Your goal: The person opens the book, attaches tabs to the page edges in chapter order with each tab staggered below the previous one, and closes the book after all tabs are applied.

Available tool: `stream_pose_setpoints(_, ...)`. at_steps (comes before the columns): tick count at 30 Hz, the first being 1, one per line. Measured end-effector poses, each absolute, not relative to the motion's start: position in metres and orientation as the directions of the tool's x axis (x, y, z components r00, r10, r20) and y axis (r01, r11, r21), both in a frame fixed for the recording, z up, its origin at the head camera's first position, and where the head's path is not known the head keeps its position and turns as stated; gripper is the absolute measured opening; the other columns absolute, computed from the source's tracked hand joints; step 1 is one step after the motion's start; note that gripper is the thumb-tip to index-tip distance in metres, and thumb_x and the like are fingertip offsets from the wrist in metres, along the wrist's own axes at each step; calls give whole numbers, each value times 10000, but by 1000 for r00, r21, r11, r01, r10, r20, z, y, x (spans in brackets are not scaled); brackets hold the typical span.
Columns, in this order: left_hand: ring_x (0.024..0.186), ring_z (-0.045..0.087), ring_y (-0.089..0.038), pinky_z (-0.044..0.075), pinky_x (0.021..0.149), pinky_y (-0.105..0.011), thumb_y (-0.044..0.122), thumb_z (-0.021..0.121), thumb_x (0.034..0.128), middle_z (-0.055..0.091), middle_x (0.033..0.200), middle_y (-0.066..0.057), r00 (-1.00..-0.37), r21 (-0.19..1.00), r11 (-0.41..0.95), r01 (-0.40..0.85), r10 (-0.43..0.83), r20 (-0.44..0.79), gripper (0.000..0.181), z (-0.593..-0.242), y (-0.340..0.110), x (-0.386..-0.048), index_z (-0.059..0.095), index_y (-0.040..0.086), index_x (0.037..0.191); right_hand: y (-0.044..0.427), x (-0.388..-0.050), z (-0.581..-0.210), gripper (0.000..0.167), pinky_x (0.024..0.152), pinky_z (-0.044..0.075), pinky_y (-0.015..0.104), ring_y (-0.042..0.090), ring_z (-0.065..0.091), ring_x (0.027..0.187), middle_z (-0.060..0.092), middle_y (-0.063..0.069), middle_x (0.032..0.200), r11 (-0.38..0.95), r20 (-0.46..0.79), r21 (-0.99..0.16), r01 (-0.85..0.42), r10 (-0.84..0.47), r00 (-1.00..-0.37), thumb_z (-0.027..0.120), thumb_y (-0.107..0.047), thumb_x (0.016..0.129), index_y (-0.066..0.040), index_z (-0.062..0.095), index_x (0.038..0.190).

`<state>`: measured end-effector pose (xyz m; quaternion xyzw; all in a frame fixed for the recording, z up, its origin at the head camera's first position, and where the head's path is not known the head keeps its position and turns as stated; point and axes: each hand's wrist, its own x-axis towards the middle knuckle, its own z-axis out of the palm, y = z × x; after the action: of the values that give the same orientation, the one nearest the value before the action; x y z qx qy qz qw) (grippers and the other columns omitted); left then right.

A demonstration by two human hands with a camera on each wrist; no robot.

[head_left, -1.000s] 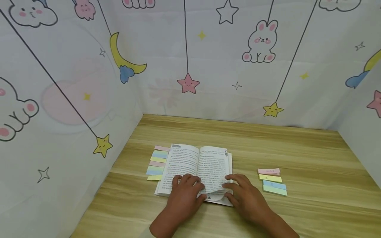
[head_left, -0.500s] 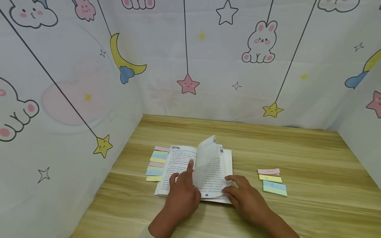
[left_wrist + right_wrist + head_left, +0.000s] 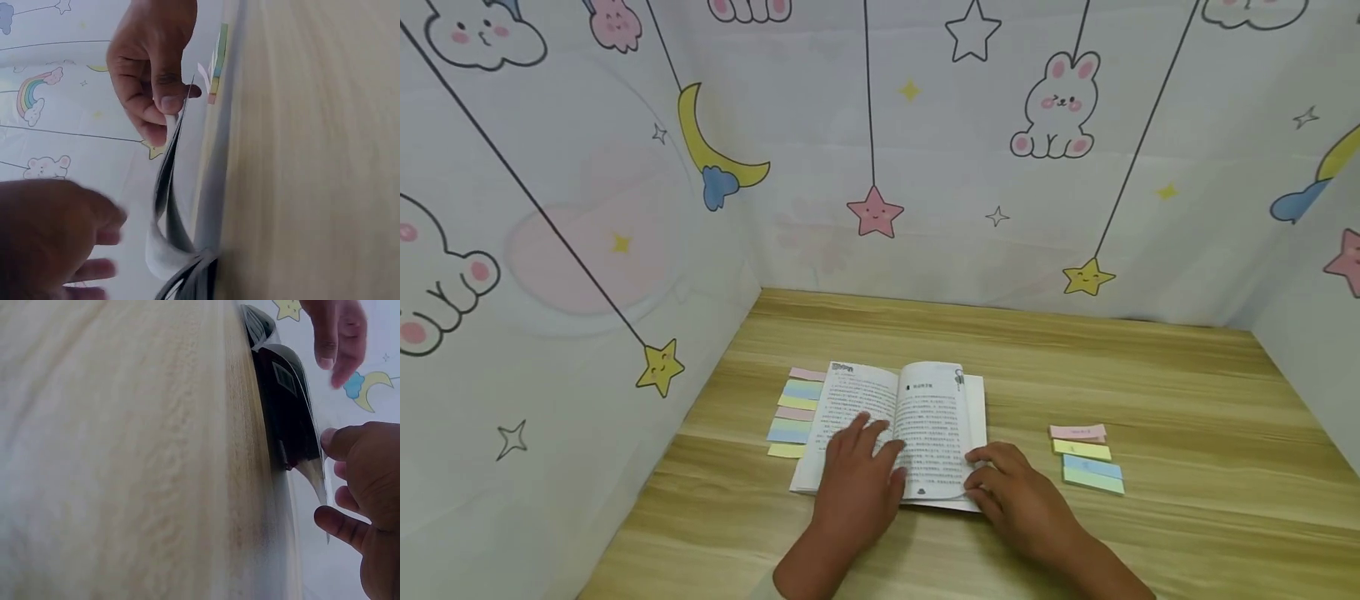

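Observation:
An open book (image 3: 934, 417) lies on the wooden table, printed text on both pages. Over its left page is my left hand (image 3: 856, 483), fingers spread and slightly bent. In the left wrist view that hand (image 3: 56, 240) hovers apart from the lifted pages (image 3: 169, 178) and holds nothing. At the lower right page edge, my right hand (image 3: 1026, 504) pinches several pages between thumb and fingers. The right wrist view shows this hand (image 3: 369, 481) at the raised page edge, with the dark cover (image 3: 284, 406) underneath.
Coloured sticky tabs (image 3: 793, 414) stick out along the book's left edge. More pink, yellow, blue and green sticky tabs (image 3: 1086, 458) lie on the table (image 3: 1187, 417) to the right. A patterned cloth (image 3: 970, 167) encloses the back and sides.
A page rose and turned over to the left, so a new right page with a heading shows. My left hand moved left onto the left page; the right hand stayed at the page edge.

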<state>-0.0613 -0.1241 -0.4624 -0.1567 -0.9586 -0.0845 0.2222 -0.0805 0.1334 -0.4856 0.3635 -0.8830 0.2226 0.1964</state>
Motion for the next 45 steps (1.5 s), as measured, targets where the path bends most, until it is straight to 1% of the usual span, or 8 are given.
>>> stream_pose_setpoints(3,1294,526,-307,425,1045,-502,394,778,902,630,1311,-54,-873,123,897,424,369,320,340,-467,-122,-59,728,185,1166,134,-81,-486,254,902,535,345,196,567,1193,631,-40,1205,631,513,-251,-734,-556,-654,890,-81,751,-213,704,864)
stream_pose_setpoints(8,1251,553,-262,430,1016,-489,538,776,862,615,1352,-17,-873,98,885,455,422,244,502,-473,-121,-58,700,212,1236,136,-81,-487,239,864,550,322,173,577,1173,641,-48,1179,639,516,-241,-730,-553,-654,878,-96,753,-220,692,835)
stream_pose_setpoints(19,1308,517,-275,398,1059,-520,489,786,870,608,1396,25,-887,92,887,453,437,151,481,-471,-118,-59,700,244,1276,139,-78,-486,216,809,575,318,161,577,1180,643,-55,1186,653,441,-289,-700,-558,-703,863,-160,783,-271,682,824)
stream_pose_setpoints(26,1331,493,-270,376,1079,-530,506,754,893,589,1417,45,-887,68,887,456,446,120,481,-473,-119,-60,681,267,1303,149,-82,-480,205,912,554,400,159,576,1210,647,-48,1239,709,403,-321,-628,-498,-768,823,-206,817,-207,729,999)
stream_pose_setpoints(32,1344,481,-267,361,1089,-531,498,747,902,580,1432,50,-887,78,886,457,448,110,482,-474,-118,-61,673,272,1321,187,-104,-469,187,706,566,549,374,622,1074,691,131,1123,868,452,-382,-318,-125,-883,720,-149,912,-68,734,1079)
stream_pose_setpoints(35,1349,476,-268,354,1097,-532,490,746,905,576,1438,51,-889,81,887,455,446,104,479,-473,-117,-61,670,274,1326,215,-113,-462,348,483,521,502,485,604,1006,675,241,1099,902,320,-418,-105,39,-947,650,-235,993,20,664,1229)
stream_pose_setpoints(38,1353,473,-271,348,1102,-534,487,744,908,573,1441,50,-891,79,889,451,443,101,477,-473,-117,-61,670,274,1328,238,-119,-455,510,389,458,391,551,592,983,666,303,1101,913,161,-408,22,96,-982,558,-350,1047,81,577,1320)
stream_pose_setpoints(45,1363,464,-272,336,1114,-543,486,739,913,565,1452,51,-895,79,893,444,437,86,478,-475,-117,-61,668,281,1338,252,-128,-452,628,436,483,420,508,644,935,651,307,1205,911,-59,-390,133,120,-991,467,-478,1062,76,581,1336)
